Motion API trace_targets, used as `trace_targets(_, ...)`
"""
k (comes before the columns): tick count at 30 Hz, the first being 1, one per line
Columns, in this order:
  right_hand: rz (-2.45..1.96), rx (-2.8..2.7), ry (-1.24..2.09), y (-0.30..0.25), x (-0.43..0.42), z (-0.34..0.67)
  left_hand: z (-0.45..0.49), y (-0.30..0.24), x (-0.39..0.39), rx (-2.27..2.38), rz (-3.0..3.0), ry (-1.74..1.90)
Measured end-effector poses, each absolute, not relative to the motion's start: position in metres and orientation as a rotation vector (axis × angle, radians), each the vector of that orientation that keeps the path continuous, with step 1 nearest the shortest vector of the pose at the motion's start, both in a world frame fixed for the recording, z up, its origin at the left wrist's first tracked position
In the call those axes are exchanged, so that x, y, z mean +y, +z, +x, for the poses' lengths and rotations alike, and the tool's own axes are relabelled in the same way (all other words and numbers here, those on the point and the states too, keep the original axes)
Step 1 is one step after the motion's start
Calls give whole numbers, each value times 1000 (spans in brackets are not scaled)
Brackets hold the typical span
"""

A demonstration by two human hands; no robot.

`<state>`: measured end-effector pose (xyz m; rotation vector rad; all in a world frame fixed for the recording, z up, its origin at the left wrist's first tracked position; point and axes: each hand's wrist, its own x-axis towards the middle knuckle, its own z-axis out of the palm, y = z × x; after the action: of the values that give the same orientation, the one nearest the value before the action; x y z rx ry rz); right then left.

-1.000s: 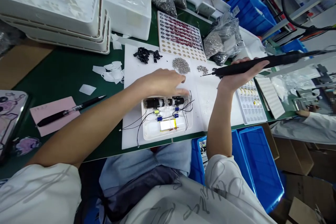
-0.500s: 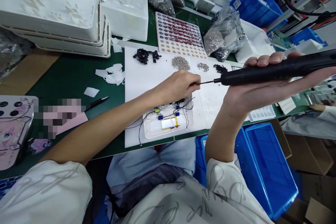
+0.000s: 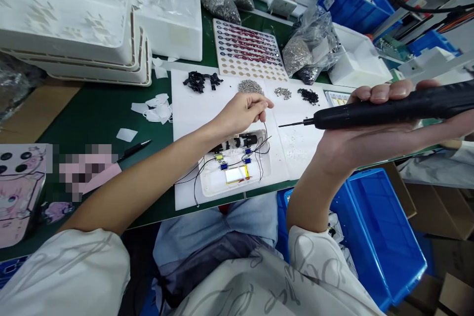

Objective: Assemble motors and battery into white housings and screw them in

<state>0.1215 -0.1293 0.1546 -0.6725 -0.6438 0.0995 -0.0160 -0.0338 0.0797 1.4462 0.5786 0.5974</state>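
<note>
My right hand [image 3: 370, 131] is wrapped round a black electric screwdriver [image 3: 388, 107], held level above the table with its thin bit [image 3: 292, 124] pointing left. My left hand [image 3: 242, 111] hovers over the white board [image 3: 192, 108], fingers pinched together on something too small to make out, a short way left of the bit's tip. Just below that hand lies a white tray [image 3: 237, 177] holding a small black cylindrical motor assembly [image 3: 240, 142], black wires, blue parts and a flat silver battery [image 3: 237, 175].
Piles of silver screws [image 3: 251, 87], smaller screws [image 3: 283, 92] and black screws [image 3: 308, 96] lie on the board, with black clips [image 3: 202, 81] at its far left. Stacked white trays [image 3: 74, 34], bags of parts [image 3: 307, 49], a perforated fixture [image 3: 248, 52] and blue bins [image 3: 370, 227] surround it.
My left hand rose from the tray to the screwdriver's bit, then drew back a little to the left. My right hand brought the screwdriver nearer and higher.
</note>
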Motion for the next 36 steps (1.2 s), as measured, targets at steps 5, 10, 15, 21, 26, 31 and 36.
trace_targets(5, -670, -649, 75, 153, -128, 116, -11, 82, -38, 603, 1136, 518)
trace_targets(10, -664, -612, 94, 156, -130, 109, -9, 81, -45, 538, 943, 482)
trace_targets(15, -659, -625, -4, 157, -130, 101, -4, 80, -58, 519, 778, 542)
trace_targets(21, -676, -669, -89, 156, -128, 88, -2, 77, -68, 567, 735, 599)
trace_targets(26, -713, -637, -157, 160, -123, 77, -1, 76, -72, 567, 725, 612)
trace_targets(31, -795, -668, -238, 155, -118, 75, -2, 76, -74, 544, 728, 617)
trace_targets(36, -812, -756, -319, 144, -114, 77, -2, 77, -74, 537, 740, 601)
